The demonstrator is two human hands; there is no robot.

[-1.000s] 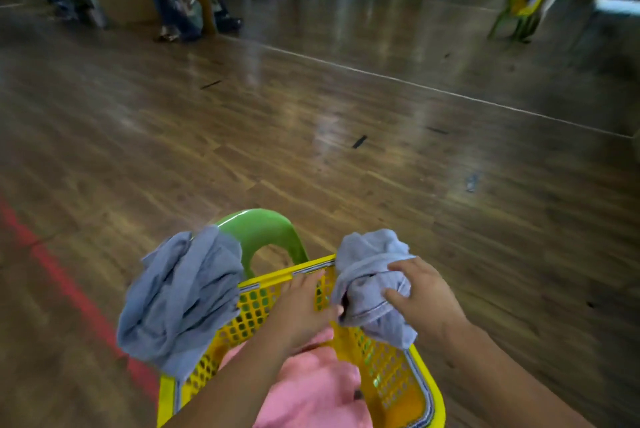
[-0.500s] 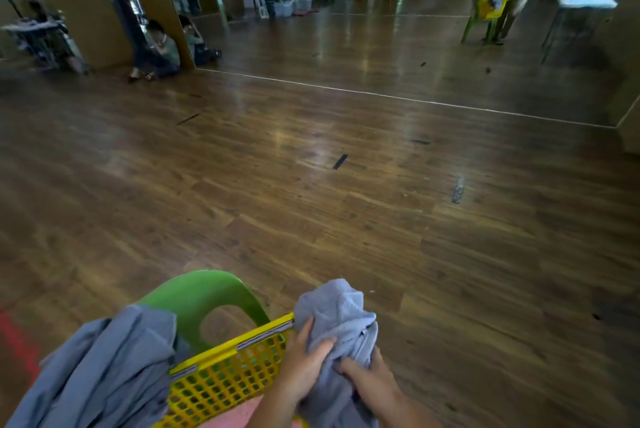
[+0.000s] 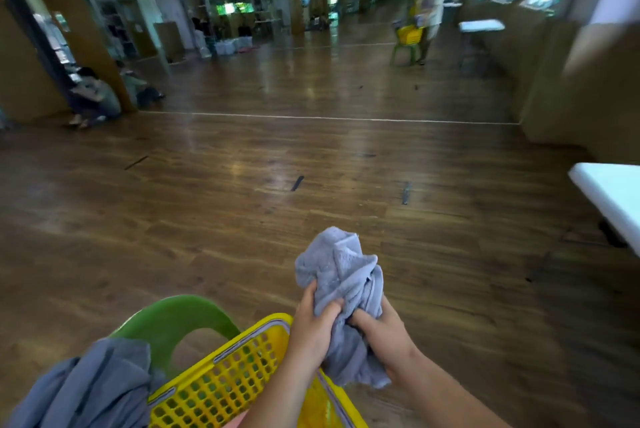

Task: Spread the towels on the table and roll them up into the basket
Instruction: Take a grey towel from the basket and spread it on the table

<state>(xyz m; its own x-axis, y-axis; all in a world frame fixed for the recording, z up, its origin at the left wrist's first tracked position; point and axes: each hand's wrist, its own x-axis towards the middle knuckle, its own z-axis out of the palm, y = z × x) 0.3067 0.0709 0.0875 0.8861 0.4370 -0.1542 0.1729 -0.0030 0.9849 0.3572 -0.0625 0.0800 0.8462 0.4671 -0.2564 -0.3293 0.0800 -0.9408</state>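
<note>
A crumpled grey-blue towel (image 3: 341, 275) is held up above the far right corner of the yellow perforated basket (image 3: 221, 382). My left hand (image 3: 313, 320) and my right hand (image 3: 381, 330) both grip its lower part, fingers dug into the cloth. A second grey towel (image 3: 93, 386) hangs bunched over the basket's left side. A sliver of pink cloth (image 3: 235, 422) shows inside the basket at the bottom edge. The white table (image 3: 613, 195) enters the view at the right edge.
The basket sits on a green plastic chair (image 3: 180, 317). Open wooden floor (image 3: 242, 202) stretches ahead. Far off, a person stands by another yellow basket (image 3: 410, 34) and a white table (image 3: 481, 26); people sit on the floor at the left (image 3: 97, 95).
The view has tilted up and turned right, bringing the white table into sight. Both hands have closed together on the towel and lifted it off the basket's rim.
</note>
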